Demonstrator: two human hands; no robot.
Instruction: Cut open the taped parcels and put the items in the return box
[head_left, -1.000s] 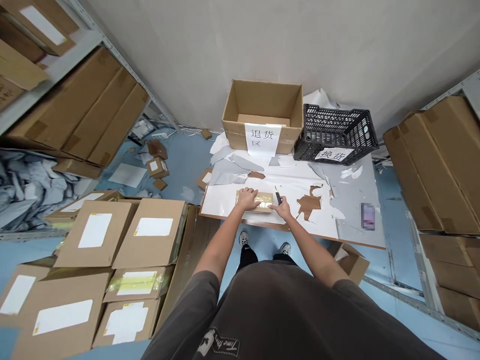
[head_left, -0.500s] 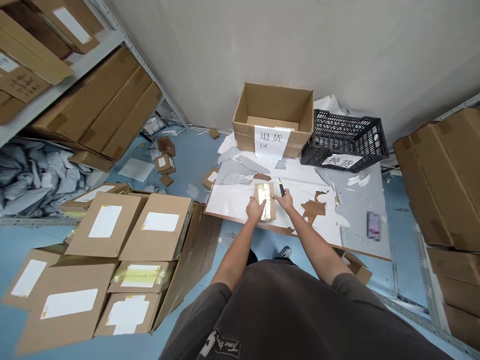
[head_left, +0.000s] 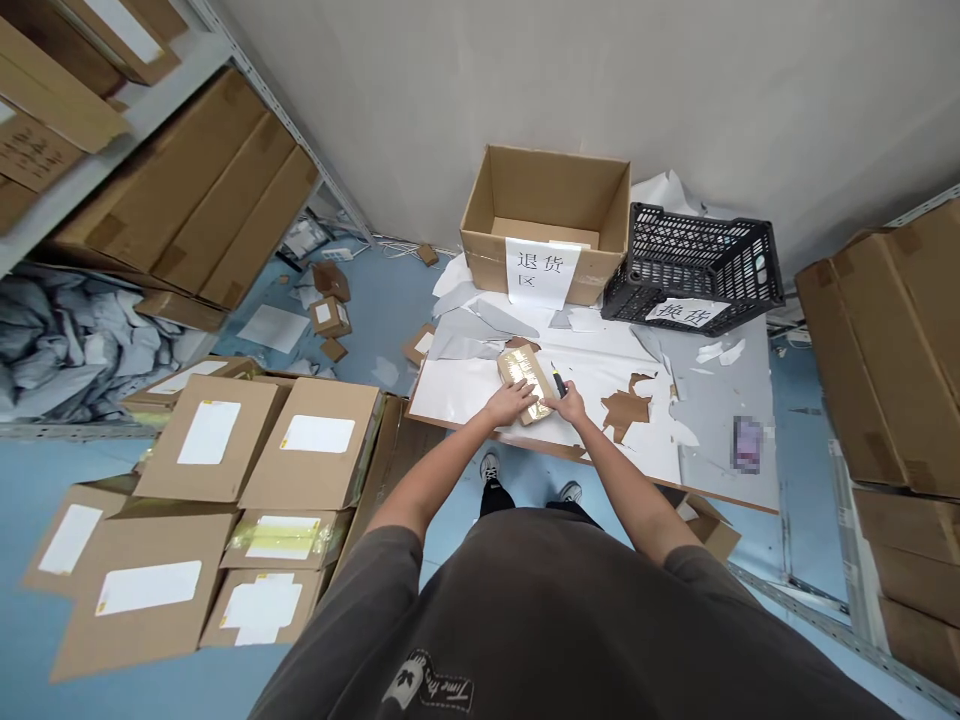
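A small cardboard box [head_left: 516, 366] wrapped in shiny tape lies tilted on the white-covered table near its front edge. My left hand [head_left: 511, 402] rests across the top of this box, its fingers stretched out over the tape. Closed around a black and yellow utility knife [head_left: 559, 380], my right hand [head_left: 568, 402] is at the box's right side, with its fingertips close to or touching the near corner. The knife points away from me, up and slightly left.
Behind stand a large open carton [head_left: 480, 250] and a black plastic crate [head_left: 697, 265], both with paper signs. Torn brown paper [head_left: 626, 408] lies to the right, and a blurred purple item [head_left: 748, 444] farther right. Taped cartons [head_left: 330, 470] are stacked at the left; shelves flank both sides.
The small box has turned counterclockwise. My left hand has shifted from its left edge onto its top. The knife stays in my right hand, and the view has moved slightly.
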